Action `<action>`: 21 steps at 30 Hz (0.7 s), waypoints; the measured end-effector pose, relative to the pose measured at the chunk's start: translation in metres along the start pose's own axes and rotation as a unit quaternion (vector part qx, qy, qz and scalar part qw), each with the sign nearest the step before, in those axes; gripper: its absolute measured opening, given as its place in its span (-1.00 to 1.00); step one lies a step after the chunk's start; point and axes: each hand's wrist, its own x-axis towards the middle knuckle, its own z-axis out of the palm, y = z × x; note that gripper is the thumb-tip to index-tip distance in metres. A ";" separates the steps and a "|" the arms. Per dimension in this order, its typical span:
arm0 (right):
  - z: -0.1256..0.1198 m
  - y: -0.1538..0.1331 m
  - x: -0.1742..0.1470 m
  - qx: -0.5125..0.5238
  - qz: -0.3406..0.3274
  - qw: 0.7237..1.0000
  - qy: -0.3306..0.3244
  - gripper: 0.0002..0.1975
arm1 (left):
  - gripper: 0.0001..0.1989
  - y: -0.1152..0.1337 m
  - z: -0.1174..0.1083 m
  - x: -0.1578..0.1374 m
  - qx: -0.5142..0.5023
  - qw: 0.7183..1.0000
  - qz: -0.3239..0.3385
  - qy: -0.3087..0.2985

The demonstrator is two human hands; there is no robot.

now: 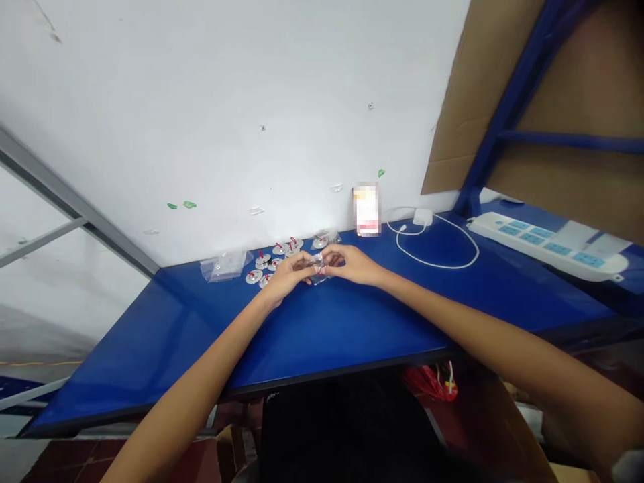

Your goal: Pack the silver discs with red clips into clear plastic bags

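Both of my hands meet over the middle of the blue table (322, 329). Between their fingertips is a small clear plastic bag (318, 276); something inside it is too small to make out. My left hand (289, 275) pinches the bag's left side, and my right hand (352, 263) pinches it from the right. Several round silvery discs with red loops (254, 276) lie just left of and behind my left hand. Past my fingers, near the wall, a clear bag with discs in it (325, 239) rests on the table.
Clear plastic bags (224, 265) lie at the left back. A blurred upright box or screen (367, 209) leans at the wall. To its right are a white cable (437, 263) with its charger (422, 217) and a long white power strip (548, 245). A blue metal frame (503, 114) stands at the right.
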 end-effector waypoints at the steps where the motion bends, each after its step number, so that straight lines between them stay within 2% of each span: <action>1: 0.002 0.002 0.000 -0.003 0.001 1.000 0.003 -0.67 | -0.67 0.003 -0.001 0.000 0.017 1.000 -0.011 -0.005; 5: 0.004 0.010 0.002 0.030 -0.005 0.998 0.046 -0.64 | -0.63 0.013 -0.005 0.012 0.059 0.998 -0.011 0.027; 9: -0.012 0.016 0.009 0.039 0.013 0.992 0.117 -0.61 | -0.62 0.026 -0.007 0.048 0.082 0.992 -0.009 0.092; 11: -0.025 0.017 0.011 -0.009 0.047 0.984 0.174 -0.64 | -0.66 0.031 -0.005 0.075 0.122 0.983 -0.016 0.134; 13: -0.037 0.017 0.011 -0.080 0.071 0.967 0.233 -0.62 | -0.70 0.032 -0.001 0.102 0.210 0.957 -0.059 0.189; 14: -0.042 0.017 0.011 -0.115 0.077 0.958 0.251 -0.60 | -0.72 0.030 0.002 0.114 0.229 0.951 -0.072 0.193; 17: -0.050 0.015 0.009 -0.183 0.080 0.945 0.257 -0.60 | -0.78 0.021 0.008 0.137 0.282 0.938 -0.089 0.183; 21: -0.048 0.014 0.008 -0.216 0.073 0.945 0.233 -0.64 | -0.78 0.010 0.007 0.137 0.364 0.911 -0.068 0.181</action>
